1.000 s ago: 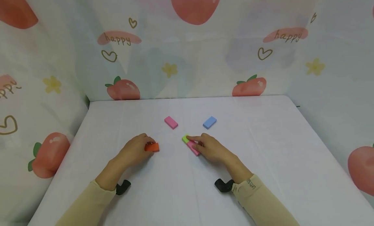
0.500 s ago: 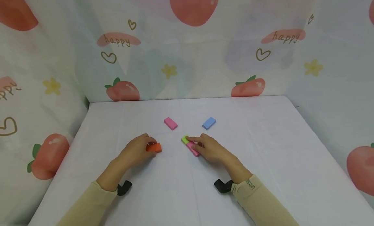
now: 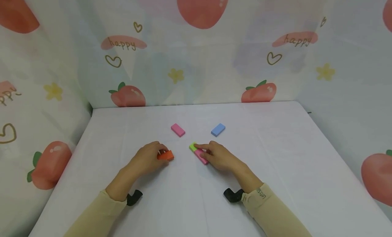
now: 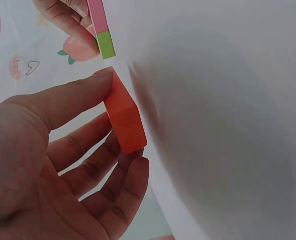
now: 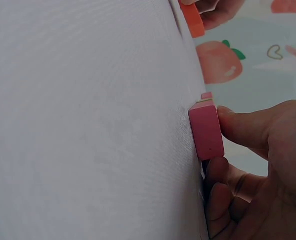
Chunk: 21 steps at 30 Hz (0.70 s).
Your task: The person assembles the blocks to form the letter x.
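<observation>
In the head view my left hand (image 3: 149,157) holds an orange block (image 3: 165,156) between thumb and fingers, left of the table's middle. The left wrist view shows the thumb on one side of that block and the fingertips on the other. My right hand (image 3: 221,156) pinches a pink block (image 5: 207,131) that lies end to end with a green block (image 3: 192,147). Its index finger reaches along to the green block in the head view. A gap separates the orange block from the green one.
Farther back on the white table (image 3: 275,152) lie a second pink block (image 3: 178,130) and a blue block (image 3: 218,130). Printed cloth (image 3: 196,60) stands behind the table and along its sides. A black device (image 3: 233,195) sits at the right wrist, another (image 3: 134,198) at the left.
My left hand has moved right with the orange block, closer to the green and pink pair. The right hand stays in place on its blocks. The head view has shifted slightly.
</observation>
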Each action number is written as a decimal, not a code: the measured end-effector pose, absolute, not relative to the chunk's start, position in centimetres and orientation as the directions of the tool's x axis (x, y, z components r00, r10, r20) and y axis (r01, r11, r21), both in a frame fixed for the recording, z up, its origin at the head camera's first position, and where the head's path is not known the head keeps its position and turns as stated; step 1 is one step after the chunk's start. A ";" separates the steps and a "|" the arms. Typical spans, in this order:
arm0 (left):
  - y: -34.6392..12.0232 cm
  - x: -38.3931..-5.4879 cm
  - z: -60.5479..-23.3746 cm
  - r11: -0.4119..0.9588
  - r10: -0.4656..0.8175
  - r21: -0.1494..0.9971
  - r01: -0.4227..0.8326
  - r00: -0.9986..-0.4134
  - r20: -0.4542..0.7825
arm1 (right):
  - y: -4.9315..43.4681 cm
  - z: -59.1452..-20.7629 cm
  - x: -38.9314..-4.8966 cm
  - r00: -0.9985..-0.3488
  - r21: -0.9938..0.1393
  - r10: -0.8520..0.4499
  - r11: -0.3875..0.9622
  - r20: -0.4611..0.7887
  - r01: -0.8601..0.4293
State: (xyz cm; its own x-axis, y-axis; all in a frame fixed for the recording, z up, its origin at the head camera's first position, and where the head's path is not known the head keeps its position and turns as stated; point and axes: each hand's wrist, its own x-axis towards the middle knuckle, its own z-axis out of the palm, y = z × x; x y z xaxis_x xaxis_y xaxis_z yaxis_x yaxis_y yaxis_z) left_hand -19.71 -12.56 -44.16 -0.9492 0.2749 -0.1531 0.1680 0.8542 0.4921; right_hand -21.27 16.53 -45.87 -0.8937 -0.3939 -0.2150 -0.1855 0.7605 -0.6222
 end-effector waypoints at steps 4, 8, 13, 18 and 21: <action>-12.0 -19.9 -44.2 0.847 0.286 0.500 0.179 -0.947 -0.146 | 16.4 -45.9 -21.3 -0.894 -0.616 -0.388 0.767 -0.222 -0.180; -11.5 -20.1 -44.3 0.840 0.291 0.510 0.186 -0.947 -0.135 | 16.4 -46.0 -21.4 -0.894 -0.612 -0.395 0.767 -0.212 -0.194; -10.7 -20.3 -44.3 0.834 0.280 0.525 0.171 -0.951 -0.135 | 16.3 -46.1 -21.4 -0.893 -0.615 -0.400 0.763 -0.206 -0.200; -9.7 -20.5 -44.2 0.830 0.280 0.534 0.163 -0.949 -0.145 | 16.2 -46.0 -21.4 -0.897 -0.613 -0.391 0.766 -0.206 -0.194; -9.2 -20.6 -44.3 0.828 0.282 0.538 0.161 -0.948 -0.150 | 16.1 -46.1 -21.5 -0.897 -0.605 -0.391 0.771 -0.204 -0.199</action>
